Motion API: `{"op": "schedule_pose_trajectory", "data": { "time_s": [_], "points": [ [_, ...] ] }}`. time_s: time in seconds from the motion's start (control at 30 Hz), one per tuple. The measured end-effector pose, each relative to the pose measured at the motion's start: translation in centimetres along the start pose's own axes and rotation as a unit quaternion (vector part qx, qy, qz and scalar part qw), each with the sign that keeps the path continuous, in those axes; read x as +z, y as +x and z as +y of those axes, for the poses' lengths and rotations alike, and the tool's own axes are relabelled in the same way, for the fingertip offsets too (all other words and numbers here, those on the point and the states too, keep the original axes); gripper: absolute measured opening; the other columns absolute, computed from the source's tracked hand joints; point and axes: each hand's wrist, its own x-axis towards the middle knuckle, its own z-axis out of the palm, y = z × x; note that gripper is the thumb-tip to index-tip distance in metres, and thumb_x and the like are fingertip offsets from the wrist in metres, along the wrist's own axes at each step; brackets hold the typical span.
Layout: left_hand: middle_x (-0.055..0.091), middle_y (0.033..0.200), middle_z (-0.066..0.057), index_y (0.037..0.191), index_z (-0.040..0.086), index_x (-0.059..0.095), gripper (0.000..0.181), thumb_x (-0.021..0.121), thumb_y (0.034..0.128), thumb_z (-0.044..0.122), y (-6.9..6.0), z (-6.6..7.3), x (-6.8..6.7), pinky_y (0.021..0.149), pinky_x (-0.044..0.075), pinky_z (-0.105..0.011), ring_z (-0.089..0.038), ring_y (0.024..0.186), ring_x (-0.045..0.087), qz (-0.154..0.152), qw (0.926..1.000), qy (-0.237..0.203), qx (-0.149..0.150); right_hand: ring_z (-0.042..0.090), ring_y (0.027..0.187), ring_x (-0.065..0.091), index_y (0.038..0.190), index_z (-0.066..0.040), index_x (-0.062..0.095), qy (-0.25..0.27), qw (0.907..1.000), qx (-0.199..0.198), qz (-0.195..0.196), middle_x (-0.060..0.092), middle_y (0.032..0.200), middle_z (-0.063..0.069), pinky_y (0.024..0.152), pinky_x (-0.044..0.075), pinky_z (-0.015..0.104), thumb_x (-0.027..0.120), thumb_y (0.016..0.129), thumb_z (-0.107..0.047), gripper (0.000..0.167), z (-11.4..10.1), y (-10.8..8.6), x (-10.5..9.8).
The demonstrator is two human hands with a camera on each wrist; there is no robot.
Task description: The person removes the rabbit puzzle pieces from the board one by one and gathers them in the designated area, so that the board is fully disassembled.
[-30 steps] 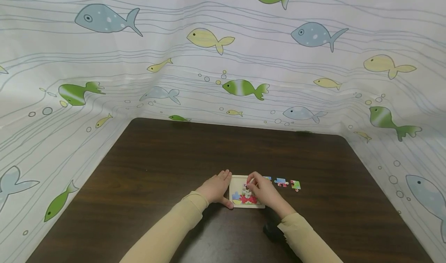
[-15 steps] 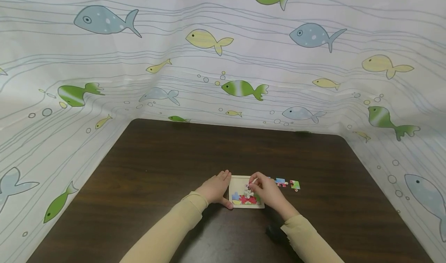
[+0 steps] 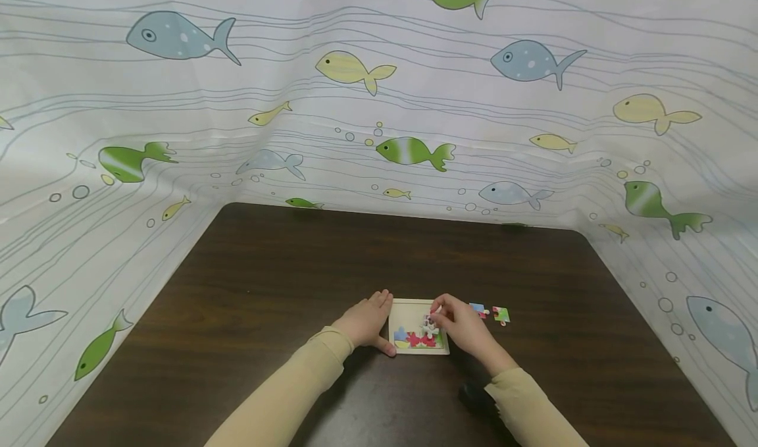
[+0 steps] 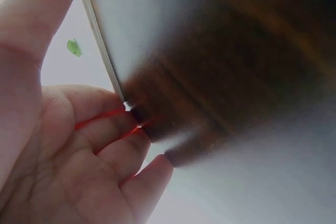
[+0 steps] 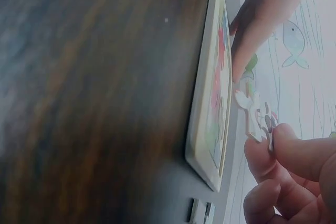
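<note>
In the head view a small square puzzle tray point(image 3: 423, 351) with a pale rim lies on the dark table. Red, blue, yellow and green pieces fill its near part. My left hand point(image 3: 366, 320) rests along its left side, fingers at the far corner and thumb at the near one. In the left wrist view those fingers point(image 4: 105, 129) touch the tray's edge point(image 4: 100, 35). Over the tray's right part, my right hand point(image 3: 464, 328) pinches white-and-pink puzzle pieces point(image 5: 251, 111) between thumb and forefinger. They look like two joined pieces, held above the tray in the right wrist view.
Two loose puzzle pieces show right of the tray, one blue and pink point(image 3: 478, 310), one green point(image 3: 501, 315). The right hand may hide more. A dark object point(image 3: 474, 397) sits under the right wrist. A fish-print sheet point(image 3: 355, 118) surrounds the table.
My right hand has shifted slightly right over the tray with the white-and-pink puzzle pieces, uncovering more of the tray's middle. The left hand has stayed in place.
</note>
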Motion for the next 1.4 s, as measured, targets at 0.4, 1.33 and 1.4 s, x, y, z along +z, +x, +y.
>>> {"op": "schedule_pose_trajectory", "data": {
  "time_s": [0.4,1.33,1.4],
  "points": [
    [0.027,0.154,-0.018,0.146,-0.004,0.030,0.109,0.077,0.0681,0.056,0.0,0.0,0.0,0.113,0.030,-0.041,-0.028,0.142,0.026,0.001,1.0000,0.001,0.001,0.011,0.052,0.046,0.094,-0.013,0.059,0.007,0.9999,0.007,-0.001,0.057,0.067,-0.002,0.047,0.039,0.025,0.066,0.089,-0.011,0.008,1.0,-0.7,-1.1],
    [0.027,0.153,-0.019,0.146,-0.004,0.029,0.112,0.077,0.0665,0.058,0.5,-0.5,0.6,0.112,0.031,-0.041,-0.028,0.142,0.026,0.011,0.9999,-0.001,0.009,0.010,0.061,0.051,0.093,-0.006,0.060,-0.022,0.9995,0.016,0.015,0.061,0.070,-0.003,0.054,0.038,0.024,0.065,0.089,-0.008,0.007,4.4,-2.0,-4.1],
    [0.028,0.153,-0.019,0.146,-0.005,0.030,0.111,0.077,0.0668,0.058,0.5,-0.5,0.6,0.112,0.031,-0.041,-0.029,0.142,0.027,0.011,0.9999,-0.001,0.010,0.011,0.061,0.050,0.094,-0.007,0.060,-0.024,0.9993,0.023,0.014,0.061,0.070,-0.003,0.055,0.038,0.024,0.065,0.089,-0.009,0.007,4.5,-2.0,-4.1]
  ]
}}
